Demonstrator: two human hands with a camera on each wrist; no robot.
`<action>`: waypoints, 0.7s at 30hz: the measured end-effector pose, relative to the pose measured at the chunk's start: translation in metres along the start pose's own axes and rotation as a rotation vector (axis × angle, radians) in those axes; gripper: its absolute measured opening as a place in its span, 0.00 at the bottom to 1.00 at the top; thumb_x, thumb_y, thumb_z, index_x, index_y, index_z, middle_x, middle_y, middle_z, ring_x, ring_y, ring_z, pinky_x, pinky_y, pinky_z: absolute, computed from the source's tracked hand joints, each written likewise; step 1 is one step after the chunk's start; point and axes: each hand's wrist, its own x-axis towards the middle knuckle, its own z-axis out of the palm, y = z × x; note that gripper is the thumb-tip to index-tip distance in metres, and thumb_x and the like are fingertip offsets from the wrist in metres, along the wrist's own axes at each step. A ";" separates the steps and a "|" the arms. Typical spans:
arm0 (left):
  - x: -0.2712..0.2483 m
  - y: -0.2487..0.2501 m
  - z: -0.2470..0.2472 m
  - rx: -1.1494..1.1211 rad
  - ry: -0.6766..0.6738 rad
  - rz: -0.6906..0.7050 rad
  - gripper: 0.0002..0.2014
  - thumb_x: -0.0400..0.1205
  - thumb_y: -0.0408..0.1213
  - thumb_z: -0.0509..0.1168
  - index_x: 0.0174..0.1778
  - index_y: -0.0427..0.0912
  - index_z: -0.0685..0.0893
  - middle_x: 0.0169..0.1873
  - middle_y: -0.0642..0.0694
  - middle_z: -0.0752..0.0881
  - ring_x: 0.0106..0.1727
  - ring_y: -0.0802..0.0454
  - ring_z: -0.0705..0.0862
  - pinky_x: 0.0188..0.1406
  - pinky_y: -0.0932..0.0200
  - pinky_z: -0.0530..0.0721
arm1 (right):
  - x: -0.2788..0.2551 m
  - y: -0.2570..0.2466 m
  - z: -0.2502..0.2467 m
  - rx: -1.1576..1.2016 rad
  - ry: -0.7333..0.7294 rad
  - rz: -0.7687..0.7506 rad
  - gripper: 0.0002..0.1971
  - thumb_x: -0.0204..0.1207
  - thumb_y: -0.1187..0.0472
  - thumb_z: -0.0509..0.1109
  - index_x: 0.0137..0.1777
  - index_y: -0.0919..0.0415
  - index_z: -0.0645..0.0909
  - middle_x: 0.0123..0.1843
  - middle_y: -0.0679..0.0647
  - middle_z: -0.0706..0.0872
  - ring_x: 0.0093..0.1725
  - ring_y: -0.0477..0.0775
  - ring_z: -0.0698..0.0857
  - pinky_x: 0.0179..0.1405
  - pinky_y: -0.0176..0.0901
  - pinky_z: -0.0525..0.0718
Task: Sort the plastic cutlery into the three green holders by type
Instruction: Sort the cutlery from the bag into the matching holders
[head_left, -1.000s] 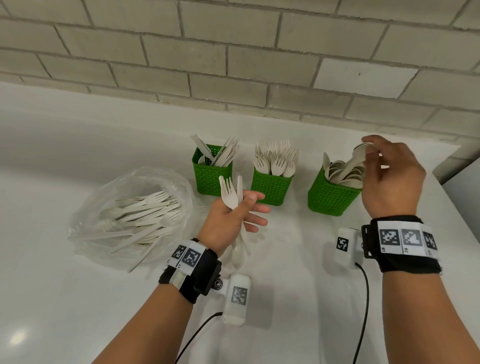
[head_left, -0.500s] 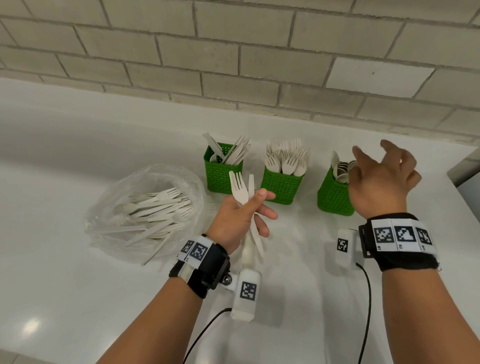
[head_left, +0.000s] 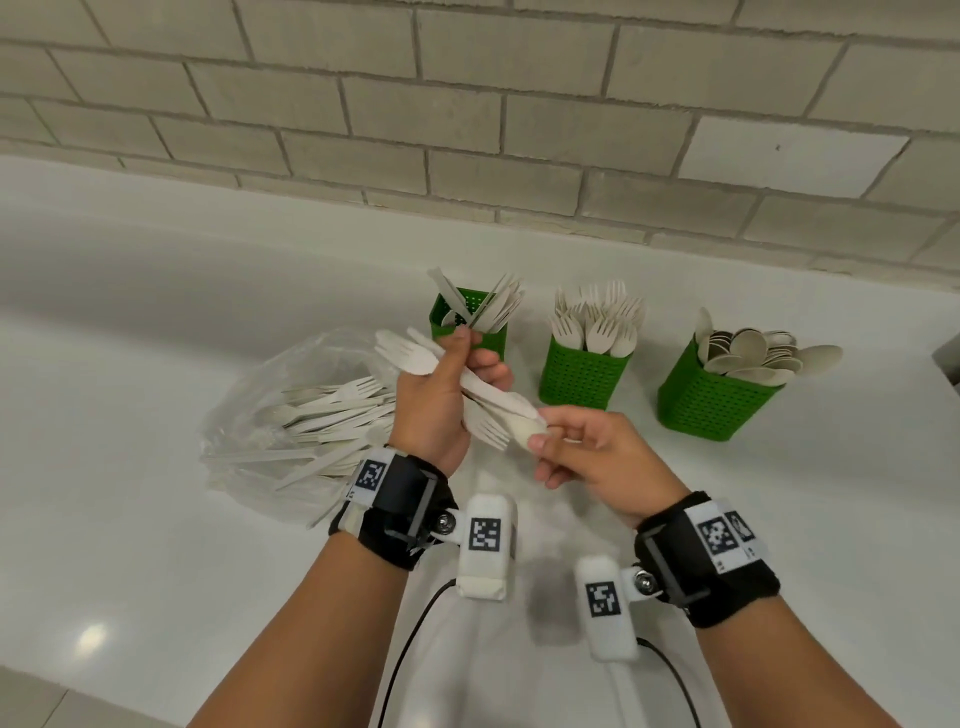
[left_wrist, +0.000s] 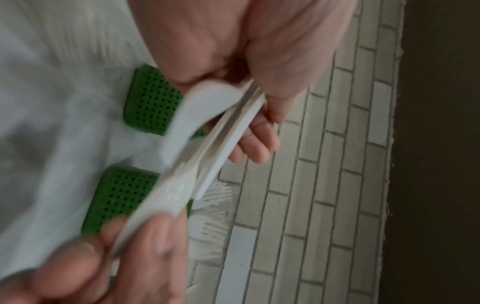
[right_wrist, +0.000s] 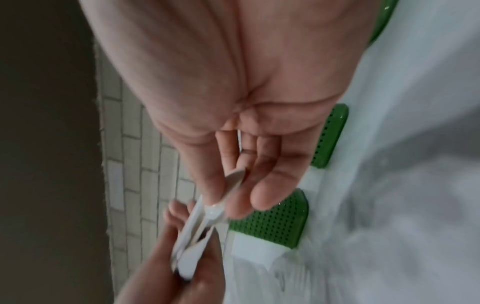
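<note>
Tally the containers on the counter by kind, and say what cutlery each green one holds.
Green holders: 3. The left holder has knives, the middle holder forks, the right holder spoons.
Clear plastic bags: 1. The bag lies left of the holders with unsorted cutlery inside.
Total: 4 containers.

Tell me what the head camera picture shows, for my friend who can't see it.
The left hand grips a bunch of white plastic cutlery while the right hand pinches one piece's end. Behind stand three green holders, and a clear bag of cutlery lies left.
</note>
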 end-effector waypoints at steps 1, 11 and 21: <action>0.001 0.003 -0.002 -0.058 0.007 -0.009 0.07 0.86 0.35 0.62 0.45 0.36 0.80 0.27 0.44 0.83 0.30 0.49 0.85 0.37 0.53 0.88 | 0.000 -0.001 -0.005 0.052 0.047 -0.002 0.14 0.76 0.73 0.70 0.61 0.65 0.84 0.36 0.58 0.84 0.31 0.49 0.84 0.31 0.36 0.85; 0.001 0.007 -0.006 -0.081 -0.036 -0.066 0.08 0.89 0.31 0.55 0.54 0.36 0.80 0.43 0.42 0.92 0.46 0.45 0.92 0.44 0.50 0.91 | 0.007 -0.009 -0.016 0.642 0.343 -0.047 0.11 0.71 0.74 0.69 0.52 0.63 0.83 0.40 0.52 0.91 0.34 0.42 0.85 0.33 0.31 0.83; -0.004 0.004 -0.014 0.032 -0.028 -0.082 0.08 0.88 0.34 0.58 0.49 0.35 0.79 0.45 0.36 0.91 0.45 0.43 0.92 0.38 0.49 0.90 | 0.007 -0.029 -0.028 0.488 0.492 -0.333 0.14 0.56 0.58 0.80 0.45 0.53 0.90 0.40 0.52 0.88 0.37 0.46 0.82 0.30 0.33 0.79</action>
